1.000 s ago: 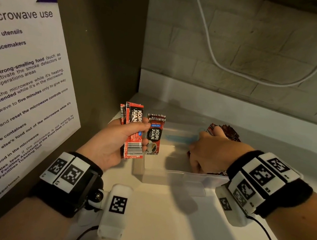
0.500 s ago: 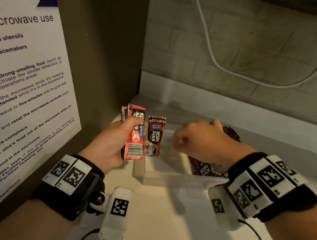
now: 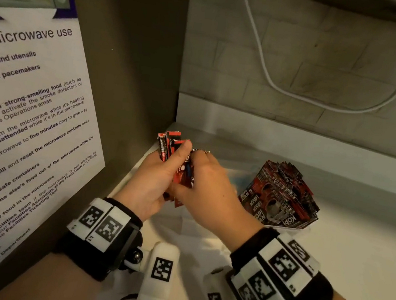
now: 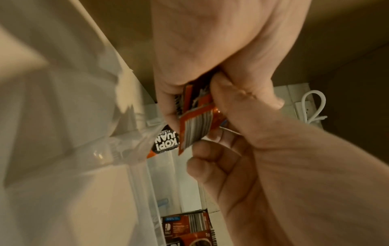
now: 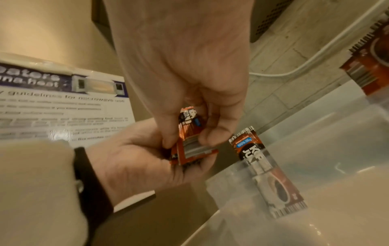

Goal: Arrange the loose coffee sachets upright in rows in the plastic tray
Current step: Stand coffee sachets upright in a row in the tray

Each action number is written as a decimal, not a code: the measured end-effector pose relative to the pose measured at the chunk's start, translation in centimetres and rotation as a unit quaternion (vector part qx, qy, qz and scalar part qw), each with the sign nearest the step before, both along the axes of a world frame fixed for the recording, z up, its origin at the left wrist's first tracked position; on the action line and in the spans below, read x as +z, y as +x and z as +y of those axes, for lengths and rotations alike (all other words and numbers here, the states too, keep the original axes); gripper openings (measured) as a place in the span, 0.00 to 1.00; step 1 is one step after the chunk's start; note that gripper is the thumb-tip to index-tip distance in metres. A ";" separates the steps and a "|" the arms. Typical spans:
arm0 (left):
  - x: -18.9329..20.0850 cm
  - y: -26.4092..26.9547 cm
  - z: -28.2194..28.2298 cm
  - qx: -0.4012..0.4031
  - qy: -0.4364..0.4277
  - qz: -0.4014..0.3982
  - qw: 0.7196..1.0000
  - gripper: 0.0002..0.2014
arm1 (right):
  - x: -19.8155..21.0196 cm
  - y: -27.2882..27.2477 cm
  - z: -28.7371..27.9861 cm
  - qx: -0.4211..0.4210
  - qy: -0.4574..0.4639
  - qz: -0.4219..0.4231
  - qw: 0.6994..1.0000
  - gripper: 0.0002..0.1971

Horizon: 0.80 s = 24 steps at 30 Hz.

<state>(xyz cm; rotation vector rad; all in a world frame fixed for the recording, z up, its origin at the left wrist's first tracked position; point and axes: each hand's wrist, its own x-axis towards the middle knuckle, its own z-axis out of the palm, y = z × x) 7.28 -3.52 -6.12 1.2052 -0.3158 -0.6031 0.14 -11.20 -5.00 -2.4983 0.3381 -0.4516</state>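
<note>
Our left hand [image 3: 154, 184] grips a bunch of sachets [image 3: 171, 143] at the tray's [image 5: 315, 149] left end; our right hand [image 3: 211, 190] pinches one of them.

— What can be read on the sachet [image 5: 265, 168] leaning in the clear tray [image 5: 315, 149]?
— "100%" is printed on its blue tag, and "KOPI JUAN" is seen on it from the left wrist

— And on the wall notice [image 3: 19, 112]?
— "microwave use", "pacemakers" and "strong-smelling food" are printed there
</note>
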 end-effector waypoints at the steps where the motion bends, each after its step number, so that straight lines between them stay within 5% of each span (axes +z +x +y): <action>1: 0.0 0.1 0.1 0.000 -0.005 -0.004 1.000 0.20 | 0.1 0.0 -0.1 0.008 0.006 0.006 1.000 0.21; 5: -0.5 0.4 0.2 0.009 -0.014 -0.002 1.000 0.21 | 0.6 0.1 -0.6 0.041 0.015 0.026 0.999 0.15; 10: -0.3 0.1 -0.2 0.031 -0.028 0.023 0.999 0.13 | -0.1 -0.1 0.0 0.046 0.018 0.019 0.999 0.22; 16: -0.1 0.3 0.1 0.037 -0.053 0.050 0.997 0.24 | 0.0 -0.5 -0.1 0.022 0.134 -0.020 0.991 0.15; 24: -0.3 0.7 0.4 0.018 -0.017 0.068 0.997 0.08 | -0.1 -0.4 -1.4 -0.029 0.235 -0.057 0.970 0.08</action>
